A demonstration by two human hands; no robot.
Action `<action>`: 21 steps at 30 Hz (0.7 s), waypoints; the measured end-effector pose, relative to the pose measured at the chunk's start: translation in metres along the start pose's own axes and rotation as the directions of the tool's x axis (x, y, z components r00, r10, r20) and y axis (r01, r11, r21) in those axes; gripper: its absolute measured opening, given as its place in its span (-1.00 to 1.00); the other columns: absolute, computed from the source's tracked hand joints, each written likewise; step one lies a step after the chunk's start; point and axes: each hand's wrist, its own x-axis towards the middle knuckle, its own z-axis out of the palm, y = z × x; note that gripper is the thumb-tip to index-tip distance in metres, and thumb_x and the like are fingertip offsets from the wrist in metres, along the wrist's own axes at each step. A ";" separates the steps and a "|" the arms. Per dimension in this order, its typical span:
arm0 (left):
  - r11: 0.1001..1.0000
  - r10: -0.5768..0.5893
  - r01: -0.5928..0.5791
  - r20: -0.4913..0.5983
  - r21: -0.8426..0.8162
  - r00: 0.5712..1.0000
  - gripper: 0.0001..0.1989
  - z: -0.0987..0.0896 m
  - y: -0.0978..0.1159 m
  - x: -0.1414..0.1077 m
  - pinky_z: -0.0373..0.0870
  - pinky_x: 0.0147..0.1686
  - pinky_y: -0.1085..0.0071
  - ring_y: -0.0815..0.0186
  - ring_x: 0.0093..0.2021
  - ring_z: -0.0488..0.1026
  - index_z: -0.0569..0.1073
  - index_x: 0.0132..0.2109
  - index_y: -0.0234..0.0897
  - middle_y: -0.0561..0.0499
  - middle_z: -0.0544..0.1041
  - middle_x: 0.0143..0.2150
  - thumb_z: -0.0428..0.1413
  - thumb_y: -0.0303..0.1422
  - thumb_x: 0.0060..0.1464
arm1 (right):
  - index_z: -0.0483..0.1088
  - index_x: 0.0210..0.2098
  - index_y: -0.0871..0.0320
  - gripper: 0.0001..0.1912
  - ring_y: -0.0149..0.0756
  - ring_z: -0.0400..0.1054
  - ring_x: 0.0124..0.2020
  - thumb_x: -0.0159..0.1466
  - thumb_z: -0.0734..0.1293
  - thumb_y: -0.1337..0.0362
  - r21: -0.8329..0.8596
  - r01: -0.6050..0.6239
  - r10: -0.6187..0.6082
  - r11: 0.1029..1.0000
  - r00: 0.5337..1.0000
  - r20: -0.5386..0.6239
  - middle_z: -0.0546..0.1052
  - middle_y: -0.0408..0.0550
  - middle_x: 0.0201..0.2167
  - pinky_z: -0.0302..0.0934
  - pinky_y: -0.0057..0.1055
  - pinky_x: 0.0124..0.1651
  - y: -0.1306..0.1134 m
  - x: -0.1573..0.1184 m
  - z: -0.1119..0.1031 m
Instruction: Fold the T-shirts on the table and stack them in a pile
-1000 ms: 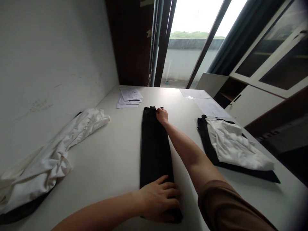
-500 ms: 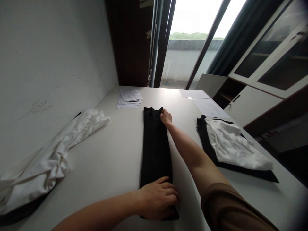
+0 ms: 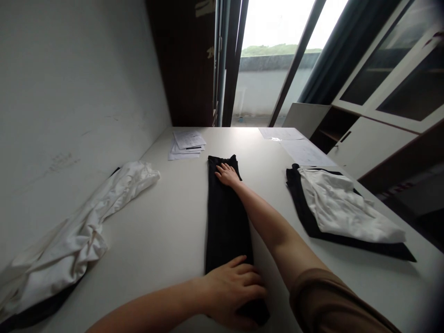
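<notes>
A black garment (image 3: 227,222), folded into a long narrow strip, lies lengthwise on the white table (image 3: 156,240). My right hand (image 3: 228,175) rests on its far end, just below the ruffled edge, with the fingers spread. Across the near end lies my left hand (image 3: 236,289), palm down and fingers apart, covering part of the cloth. Neither hand grips anything.
Crumpled white cloth (image 3: 86,236) with black cloth beneath lies along the left wall. At the right, a folded white garment (image 3: 343,203) sits on black cloth (image 3: 374,247). Papers (image 3: 187,141) lie at the far left, more sheets (image 3: 305,152) at the far right.
My right hand has let go of the garment's far right corner and moved left onto the cloth, its fingers now spread. My left hand has shifted slightly right and nearer.
</notes>
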 end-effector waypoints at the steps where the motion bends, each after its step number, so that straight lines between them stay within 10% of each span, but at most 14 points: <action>1: 0.999 0.015 -0.016 0.020 0.029 1.000 -0.32 -0.002 0.002 -0.001 -0.12 0.44 -0.06 0.02 0.42 0.18 0.25 0.33 -0.21 -0.17 0.35 0.36 0.22 -0.12 0.14 | 0.20 0.41 0.01 -0.40 0.00 -0.13 0.50 0.47 0.13 -0.05 -0.003 -0.026 0.026 1.000 1.000 0.011 0.13 0.03 0.46 -0.22 0.05 0.47 0.000 0.002 0.002; 9: 0.989 -0.012 0.001 0.070 0.150 0.997 -0.40 -0.005 0.000 -0.001 -0.15 0.45 -0.03 -0.01 0.48 0.03 0.36 0.19 -0.32 -0.26 0.27 0.40 0.24 -0.08 0.12 | 0.36 0.32 0.05 -0.51 -0.11 0.04 0.45 0.49 0.13 0.08 0.027 0.158 -0.153 0.987 0.979 -0.134 0.27 0.01 0.39 -0.09 -0.08 0.47 -0.009 -0.036 -0.009; 14: 0.966 -0.145 0.136 0.026 0.218 0.989 -0.31 -0.014 0.020 -0.009 -0.02 0.39 -0.04 0.01 0.40 0.14 0.14 0.41 -0.20 -0.21 0.24 0.41 0.15 -0.17 0.22 | 0.32 0.35 -0.06 -0.51 -0.09 -0.04 0.48 0.47 0.19 0.07 0.034 0.438 -0.438 0.898 0.899 0.003 0.16 -0.11 0.45 -0.12 -0.05 0.49 -0.011 -0.092 -0.024; 21: 0.889 -0.381 0.323 0.131 0.325 0.915 -0.16 -0.027 0.049 -0.024 0.32 0.11 -0.04 -0.13 0.23 0.26 0.13 0.40 -0.20 -0.28 0.29 0.31 0.26 -0.21 0.02 | 0.12 0.44 -0.16 -0.43 -0.09 -0.19 0.52 0.48 0.20 0.01 0.070 0.488 -0.493 0.870 0.863 0.111 0.02 -0.14 0.50 -0.31 0.05 0.50 0.003 -0.141 -0.041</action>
